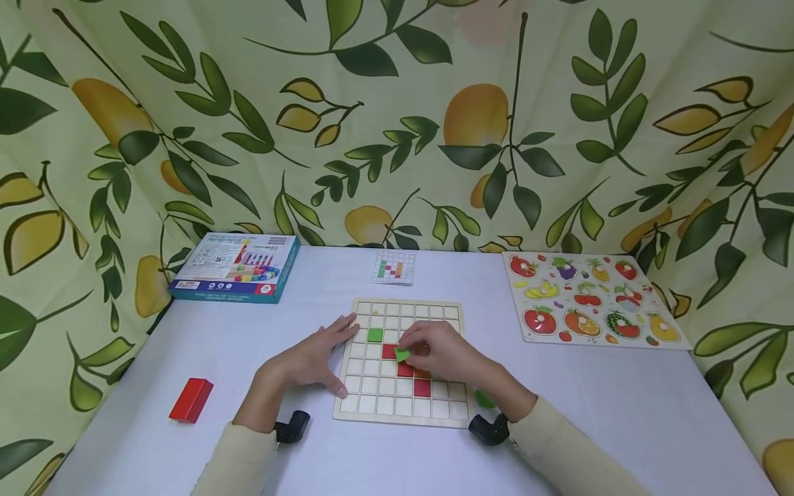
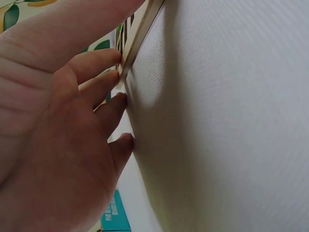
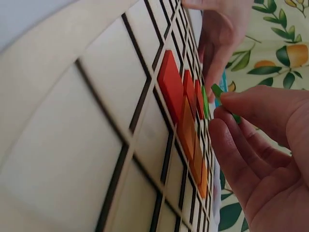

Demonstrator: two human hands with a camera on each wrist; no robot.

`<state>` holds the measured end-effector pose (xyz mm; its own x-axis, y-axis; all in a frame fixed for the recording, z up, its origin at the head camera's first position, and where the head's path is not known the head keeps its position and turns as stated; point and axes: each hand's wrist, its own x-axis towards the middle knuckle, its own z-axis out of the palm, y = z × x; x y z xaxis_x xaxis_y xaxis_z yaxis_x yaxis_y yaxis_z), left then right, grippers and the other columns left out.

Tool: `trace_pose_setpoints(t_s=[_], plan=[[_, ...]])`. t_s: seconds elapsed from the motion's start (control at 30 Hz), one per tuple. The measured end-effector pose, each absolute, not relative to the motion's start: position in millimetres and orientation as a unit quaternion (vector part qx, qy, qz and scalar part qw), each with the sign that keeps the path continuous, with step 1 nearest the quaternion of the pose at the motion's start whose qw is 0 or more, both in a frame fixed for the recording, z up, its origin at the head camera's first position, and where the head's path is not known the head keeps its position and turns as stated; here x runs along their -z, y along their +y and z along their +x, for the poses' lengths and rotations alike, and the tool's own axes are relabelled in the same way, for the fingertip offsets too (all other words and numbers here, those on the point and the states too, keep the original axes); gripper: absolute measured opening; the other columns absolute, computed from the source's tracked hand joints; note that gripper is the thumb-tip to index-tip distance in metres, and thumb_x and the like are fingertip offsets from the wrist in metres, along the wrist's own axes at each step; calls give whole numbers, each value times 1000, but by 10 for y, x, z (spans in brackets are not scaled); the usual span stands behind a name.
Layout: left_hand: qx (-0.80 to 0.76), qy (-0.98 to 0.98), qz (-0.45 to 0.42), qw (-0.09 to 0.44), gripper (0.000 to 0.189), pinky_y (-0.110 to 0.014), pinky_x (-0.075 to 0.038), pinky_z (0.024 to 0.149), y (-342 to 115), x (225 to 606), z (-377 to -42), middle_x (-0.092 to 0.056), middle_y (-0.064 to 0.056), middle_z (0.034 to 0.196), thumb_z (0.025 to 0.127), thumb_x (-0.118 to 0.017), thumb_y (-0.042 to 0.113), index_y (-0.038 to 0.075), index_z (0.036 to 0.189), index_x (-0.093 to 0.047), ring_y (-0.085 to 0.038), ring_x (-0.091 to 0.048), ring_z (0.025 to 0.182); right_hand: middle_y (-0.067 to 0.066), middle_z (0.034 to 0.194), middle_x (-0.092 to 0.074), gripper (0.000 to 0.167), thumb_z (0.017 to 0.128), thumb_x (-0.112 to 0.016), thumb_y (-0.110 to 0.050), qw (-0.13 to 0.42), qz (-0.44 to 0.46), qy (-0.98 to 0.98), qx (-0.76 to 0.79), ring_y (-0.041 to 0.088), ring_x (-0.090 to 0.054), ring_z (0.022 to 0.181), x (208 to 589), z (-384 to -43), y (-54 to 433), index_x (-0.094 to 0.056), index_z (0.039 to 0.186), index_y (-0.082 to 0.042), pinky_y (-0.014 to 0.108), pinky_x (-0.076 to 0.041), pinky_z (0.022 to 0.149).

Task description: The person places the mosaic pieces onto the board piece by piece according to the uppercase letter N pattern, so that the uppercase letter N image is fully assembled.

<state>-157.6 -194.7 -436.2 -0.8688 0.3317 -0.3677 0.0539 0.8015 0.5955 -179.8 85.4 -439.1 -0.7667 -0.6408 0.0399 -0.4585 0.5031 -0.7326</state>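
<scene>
My right hand (image 1: 443,351) pinches a small green square tile (image 1: 402,355) between thumb and fingers, over the middle of a wooden grid board (image 1: 397,419). In the right wrist view the held tile (image 3: 217,90) is tilted and clear of the board. Red tiles (image 1: 422,388) sit in squares along a diagonal, and another green tile (image 1: 375,335) lies further up and left. Orange tiles (image 3: 187,128) beside the red ones are partly covered by my right hand in the head view. My left hand (image 1: 310,355) rests with spread fingers along the board's left edge.
Behind the board lies a card with a coloured grid pattern (image 1: 393,267). A flat game box (image 1: 236,267) is at back left, a fruit picture board (image 1: 592,300) at back right. At left is a red block (image 1: 191,400); a green piece (image 1: 485,399) shows by my right wrist.
</scene>
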Motion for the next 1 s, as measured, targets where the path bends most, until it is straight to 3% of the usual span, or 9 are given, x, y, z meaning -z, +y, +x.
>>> trace_pose_setpoints(t_s=[0.6,0.7,0.87,1.0], plan=[[-297,920,114,227,113,-65,-22,126,-1947,4351,-1580,-17,-2,174,63,-98,28,14,158,-39,-45,-11,160,-3,94,-75,14,86,-80,-10,88,-310,877,356,4,-60,77,4423,-1852,381,-80,100,-12,16,-51,69],[-296,920,116,228,113,-64,-21,127,-1949,4362,-1588,-17,-2,174,63,-98,28,14,158,-39,-43,-12,160,-3,94,-76,14,86,-81,-12,88,-306,882,347,5,-63,82,4457,-1853,350,-80,100,-13,19,-54,75],[-290,921,120,230,112,-65,-23,126,-1954,4380,-1591,-17,-2,174,64,-97,29,15,158,-39,-43,-12,160,-4,98,-79,15,85,-83,-15,77,-307,892,323,10,-69,96,4493,-1851,311,-81,100,-14,35,-53,99],[-285,923,119,228,112,-65,-24,126,-1951,4385,-1594,-16,0,174,64,-97,29,16,159,-38,-45,-11,160,-4,99,-79,15,85,-83,-15,68,-310,897,309,13,-69,99,4507,-1850,281,-81,100,-15,39,-52,102]])
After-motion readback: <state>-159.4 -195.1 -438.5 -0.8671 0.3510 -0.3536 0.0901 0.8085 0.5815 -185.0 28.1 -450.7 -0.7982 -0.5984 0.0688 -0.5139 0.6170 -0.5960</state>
